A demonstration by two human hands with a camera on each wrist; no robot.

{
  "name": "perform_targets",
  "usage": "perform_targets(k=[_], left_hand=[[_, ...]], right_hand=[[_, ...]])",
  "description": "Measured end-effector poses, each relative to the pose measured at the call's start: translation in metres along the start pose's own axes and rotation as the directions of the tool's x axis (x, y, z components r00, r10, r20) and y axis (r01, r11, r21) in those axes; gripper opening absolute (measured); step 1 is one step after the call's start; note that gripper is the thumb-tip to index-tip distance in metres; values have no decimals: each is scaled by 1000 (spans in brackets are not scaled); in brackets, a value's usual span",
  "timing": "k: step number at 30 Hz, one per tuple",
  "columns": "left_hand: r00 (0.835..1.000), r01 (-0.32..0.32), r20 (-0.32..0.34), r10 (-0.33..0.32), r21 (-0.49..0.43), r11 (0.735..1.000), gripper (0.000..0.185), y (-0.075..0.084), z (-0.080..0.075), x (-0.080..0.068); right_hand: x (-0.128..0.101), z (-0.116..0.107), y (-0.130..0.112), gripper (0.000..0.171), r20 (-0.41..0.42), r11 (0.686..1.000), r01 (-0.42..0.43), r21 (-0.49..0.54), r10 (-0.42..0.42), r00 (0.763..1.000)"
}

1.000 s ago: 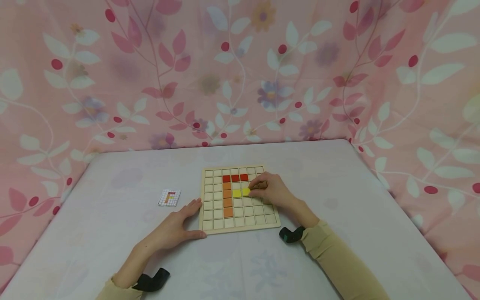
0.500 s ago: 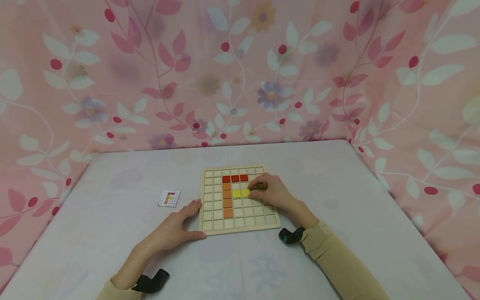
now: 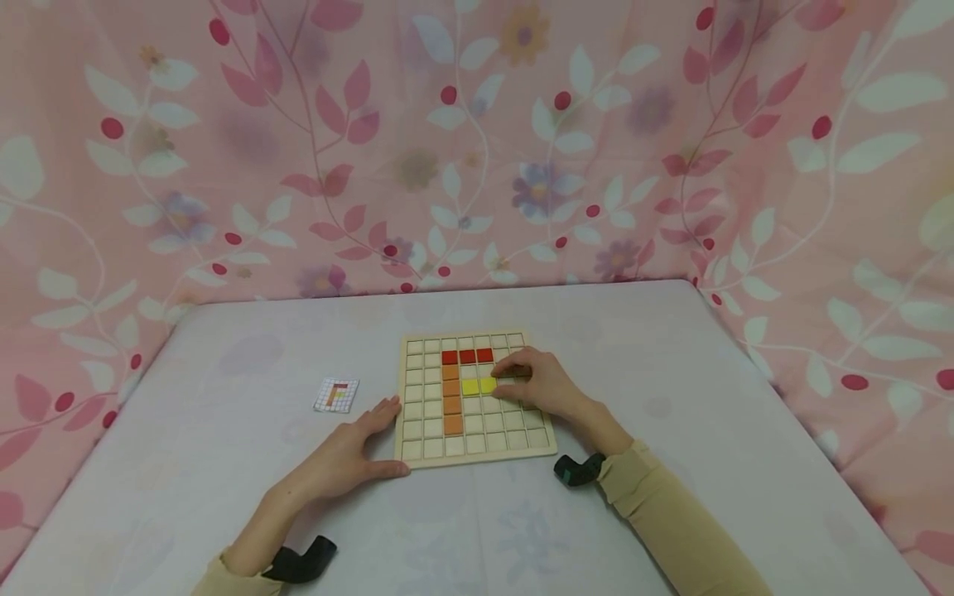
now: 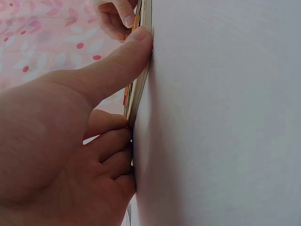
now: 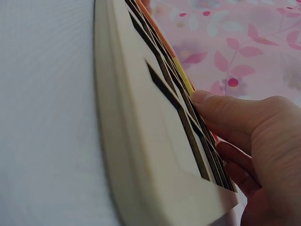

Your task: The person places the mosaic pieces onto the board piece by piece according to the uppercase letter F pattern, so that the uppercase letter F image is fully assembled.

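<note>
Right hand [image 3: 538, 382] of mine rests curled on the grid board [image 3: 477, 451], fingertips touching its second yellow tile [image 3: 488, 385]; left hand [image 3: 350, 451] lies flat against the board's left edge.

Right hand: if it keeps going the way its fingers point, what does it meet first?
Likely the yellow tiles. The right hand lies on the wooden grid board, fingertips pointing left, right beside them. Whether they already touch, I cannot tell.
</note>
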State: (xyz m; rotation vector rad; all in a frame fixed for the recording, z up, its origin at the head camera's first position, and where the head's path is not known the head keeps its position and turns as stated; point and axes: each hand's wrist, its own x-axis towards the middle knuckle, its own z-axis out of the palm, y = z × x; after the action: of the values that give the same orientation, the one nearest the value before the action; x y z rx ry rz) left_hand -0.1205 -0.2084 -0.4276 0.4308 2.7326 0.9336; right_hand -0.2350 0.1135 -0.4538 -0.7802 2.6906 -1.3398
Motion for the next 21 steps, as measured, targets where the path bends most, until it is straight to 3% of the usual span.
perform_targets(k=[13,17,21], left_hand=[[1000,11,-12,-11,6,1000,99,-2,-2,0],[1000,11,-11,-11,5,1000,99,-2,-1,-1],[1000,4,-7,-4,5,1000,100,-2,-1,-1]], right_hand=[[1,0,-2,27,6,999,-18,41,18,1000],[2,-6,-3,28,41,995,-79,63,77,996],[-1,-20,-2,29,45,974,-160,159,155,987]])
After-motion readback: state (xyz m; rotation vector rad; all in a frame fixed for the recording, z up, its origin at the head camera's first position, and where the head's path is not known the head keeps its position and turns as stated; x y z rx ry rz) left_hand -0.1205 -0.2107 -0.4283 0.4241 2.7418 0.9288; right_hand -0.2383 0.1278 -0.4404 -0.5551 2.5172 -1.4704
